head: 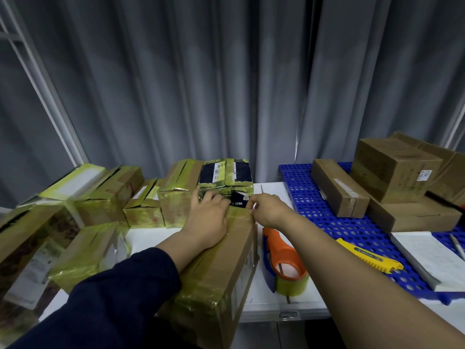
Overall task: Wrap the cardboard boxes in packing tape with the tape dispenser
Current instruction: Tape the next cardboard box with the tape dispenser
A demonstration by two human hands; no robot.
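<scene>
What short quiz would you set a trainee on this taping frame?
1. True or false: the tape dispenser is held in a hand.
2. What does the yellow knife lie on?
3. The left hand lies flat on: A the near box; B the tape dispenser; C the yellow knife.
Key: 1 false, it lies on the table beside the near box. 2 the blue perforated panel. 3 A.
</scene>
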